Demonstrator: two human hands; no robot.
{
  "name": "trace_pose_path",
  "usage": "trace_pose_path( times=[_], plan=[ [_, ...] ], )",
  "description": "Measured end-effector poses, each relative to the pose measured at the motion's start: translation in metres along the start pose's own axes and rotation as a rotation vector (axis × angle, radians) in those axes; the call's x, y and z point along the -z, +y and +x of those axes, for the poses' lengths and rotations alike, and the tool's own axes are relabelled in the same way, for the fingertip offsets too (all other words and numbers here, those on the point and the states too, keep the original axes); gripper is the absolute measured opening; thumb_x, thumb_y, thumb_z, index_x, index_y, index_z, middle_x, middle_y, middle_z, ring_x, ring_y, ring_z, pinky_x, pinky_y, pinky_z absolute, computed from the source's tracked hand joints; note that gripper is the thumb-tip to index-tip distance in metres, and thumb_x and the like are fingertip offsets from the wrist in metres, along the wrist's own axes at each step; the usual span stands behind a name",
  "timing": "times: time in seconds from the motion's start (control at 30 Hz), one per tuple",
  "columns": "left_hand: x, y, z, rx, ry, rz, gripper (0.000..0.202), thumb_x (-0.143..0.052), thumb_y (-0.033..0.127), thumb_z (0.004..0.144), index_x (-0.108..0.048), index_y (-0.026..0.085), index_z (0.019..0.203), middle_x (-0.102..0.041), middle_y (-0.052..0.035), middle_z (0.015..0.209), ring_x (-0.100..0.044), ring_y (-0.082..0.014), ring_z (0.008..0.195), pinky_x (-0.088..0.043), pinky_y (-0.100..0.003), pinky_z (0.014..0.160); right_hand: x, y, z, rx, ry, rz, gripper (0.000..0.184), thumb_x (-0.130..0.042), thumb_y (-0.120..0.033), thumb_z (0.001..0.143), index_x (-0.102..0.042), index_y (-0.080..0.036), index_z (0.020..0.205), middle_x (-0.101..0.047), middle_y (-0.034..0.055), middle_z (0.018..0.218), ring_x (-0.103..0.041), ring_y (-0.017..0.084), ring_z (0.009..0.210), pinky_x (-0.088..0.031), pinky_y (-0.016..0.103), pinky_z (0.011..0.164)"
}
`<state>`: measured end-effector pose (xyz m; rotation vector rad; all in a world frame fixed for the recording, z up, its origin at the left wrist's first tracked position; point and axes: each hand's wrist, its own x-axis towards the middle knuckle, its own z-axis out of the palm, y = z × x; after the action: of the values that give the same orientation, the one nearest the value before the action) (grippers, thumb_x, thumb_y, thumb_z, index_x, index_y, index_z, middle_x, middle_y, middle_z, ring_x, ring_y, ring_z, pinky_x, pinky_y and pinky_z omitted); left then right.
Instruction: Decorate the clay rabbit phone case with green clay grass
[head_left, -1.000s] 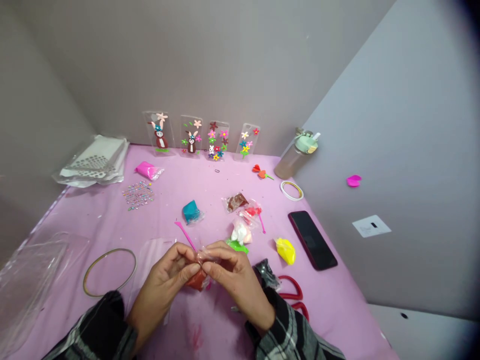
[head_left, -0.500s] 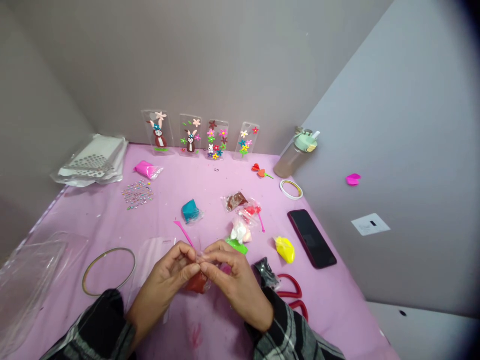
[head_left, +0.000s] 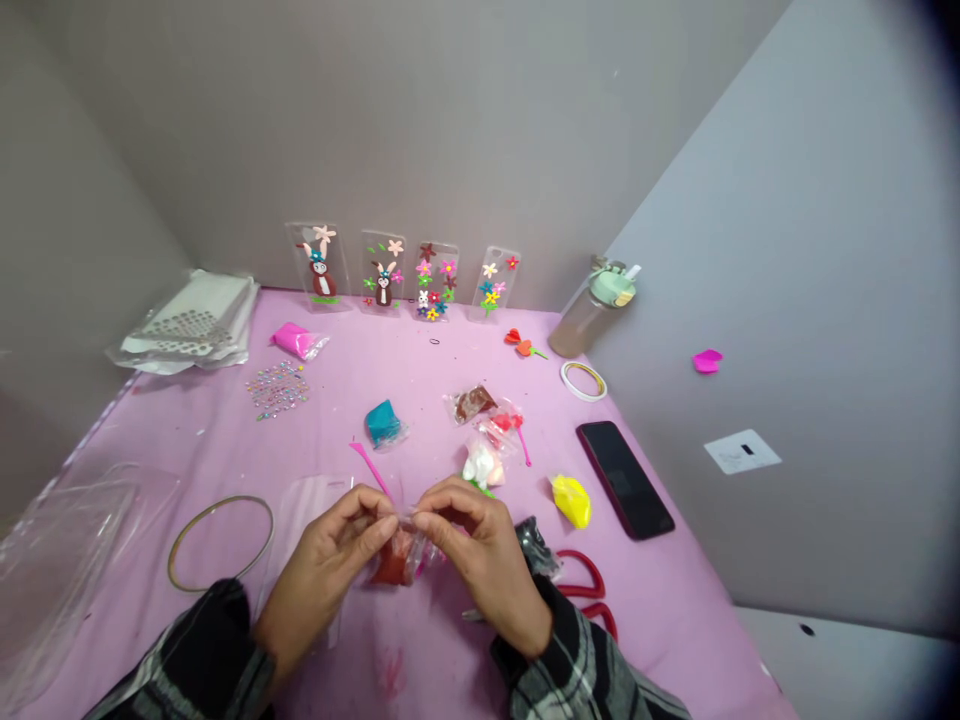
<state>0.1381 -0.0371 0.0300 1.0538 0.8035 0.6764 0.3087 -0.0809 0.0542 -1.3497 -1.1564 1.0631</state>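
Observation:
My left hand and my right hand meet low in the middle of the view, each pinching the top edge of a small clear plastic bag with red clay in it. The bag hangs between my fingertips just above the pink table cover. A pink plastic tool lies just beyond my left fingers. A clear phone case lies flat under my left hand.
Several decorated phone cases lean on the back wall. Bagged clay lumps lie about: teal, pink, brown, white, yellow, black. A black phone, red scissors, a bottle and a wire ring lie nearby.
My fingertips have drawn slightly apart along the bag's top edge, and more of the red clay shows between my hands. Nothing else on the table has moved.

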Motion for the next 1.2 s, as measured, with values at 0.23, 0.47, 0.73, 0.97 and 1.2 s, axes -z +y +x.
trace_pose_path(
  times=[0.23, 0.47, 0.73, 0.97, 1.2],
  plan=[
    [0.002, -0.001, -0.001, 0.008, 0.05, 0.037, 0.031, -0.073, 0.049, 0.086, -0.06, 0.021, 0.083, -0.065, 0.0043, 0.067, -0.059, -0.0126, 0.061, -0.051, -0.023, 0.062, -0.003, 0.008, -0.002, -0.07, 0.053, 0.099, 0.008, -0.075, -0.021, 0.083, -0.069, -0.021, 0.089, -0.066, -0.0018, 0.079, -0.062, 0.015, 0.075, -0.048, 0.027, 0.071],
    [0.002, -0.003, -0.001, 0.031, 0.065, 0.086, 0.032, -0.074, 0.051, 0.085, -0.063, 0.021, 0.08, -0.065, 0.0034, 0.068, -0.06, -0.0132, 0.064, -0.052, -0.022, 0.063, -0.005, 0.007, -0.006, -0.009, -0.012, 0.041, 0.021, -0.072, -0.018, 0.086, -0.07, -0.023, 0.106, -0.068, -0.0022, 0.082, -0.063, 0.014, 0.076, -0.05, 0.027, 0.076],
    [0.003, 0.001, -0.003, -0.054, 0.016, 0.22, 0.031, -0.067, 0.049, 0.09, -0.064, 0.023, 0.075, -0.062, 0.0036, 0.066, -0.061, -0.0129, 0.061, -0.051, -0.019, 0.06, -0.003, 0.003, -0.01, 0.207, -0.025, -0.167, 0.028, -0.067, -0.008, 0.088, -0.071, -0.021, 0.112, -0.068, -0.0011, 0.083, -0.063, 0.013, 0.075, -0.05, 0.027, 0.077],
    [0.008, -0.007, -0.001, -0.057, 0.083, 0.217, 0.03, -0.069, 0.052, 0.088, -0.067, 0.023, 0.077, -0.066, 0.0022, 0.069, -0.063, -0.0143, 0.064, -0.053, -0.02, 0.061, -0.002, 0.005, -0.008, 0.179, -0.009, -0.101, 0.029, -0.067, -0.009, 0.088, -0.069, -0.021, 0.115, -0.068, -0.0009, 0.085, -0.064, 0.013, 0.077, -0.051, 0.025, 0.076],
    [0.014, -0.006, -0.003, -0.051, 0.078, 0.24, 0.028, -0.067, 0.05, 0.09, -0.066, 0.024, 0.082, -0.069, 0.0007, 0.077, -0.066, -0.0162, 0.074, -0.054, -0.021, 0.071, -0.001, 0.004, -0.009, 0.174, 0.051, -0.101, 0.029, -0.065, -0.008, 0.087, -0.069, -0.021, 0.112, -0.068, -0.001, 0.086, -0.064, 0.013, 0.079, -0.051, 0.027, 0.078]
  ],
)
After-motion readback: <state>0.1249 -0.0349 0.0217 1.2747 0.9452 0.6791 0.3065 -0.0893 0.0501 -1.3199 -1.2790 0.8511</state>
